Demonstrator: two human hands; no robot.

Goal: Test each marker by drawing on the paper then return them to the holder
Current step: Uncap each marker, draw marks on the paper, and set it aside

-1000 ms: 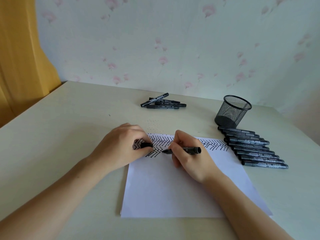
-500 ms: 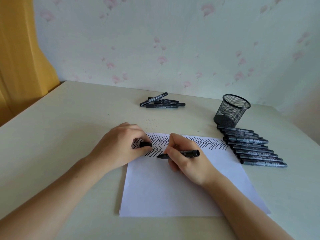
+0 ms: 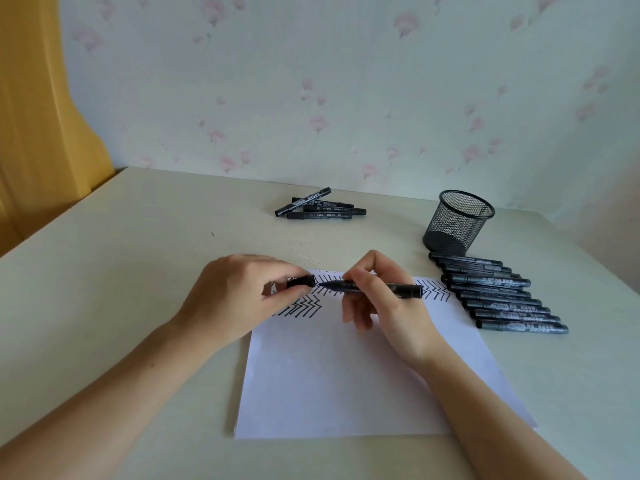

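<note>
A white paper (image 3: 346, 375) lies on the table, its top strip covered in black chevron strokes. My right hand (image 3: 384, 306) pinches a black marker (image 3: 401, 289) held level just above the paper, tip pointing left. My left hand (image 3: 239, 299) pinches the marker's black cap (image 3: 302, 281), its mouth right at the marker's tip. A black mesh holder (image 3: 457, 223) stands at the back right with nothing visible inside. Several capped black markers (image 3: 502, 296) lie in a row in front of the holder. A small pile of black markers (image 3: 322, 207) lies at the back centre.
The cream table (image 3: 121, 271) meets a floral wall at the back, with a yellow curtain (image 3: 38, 116) at the left. Small ink dots (image 3: 304, 251) speckle the table just beyond the paper. The table's right edge runs past the marker row.
My right hand has lifted the marker off the paper and turned it level, its tip now at the cap. My left hand has raised the cap off the sheet. A new short row of chevrons shows.
</note>
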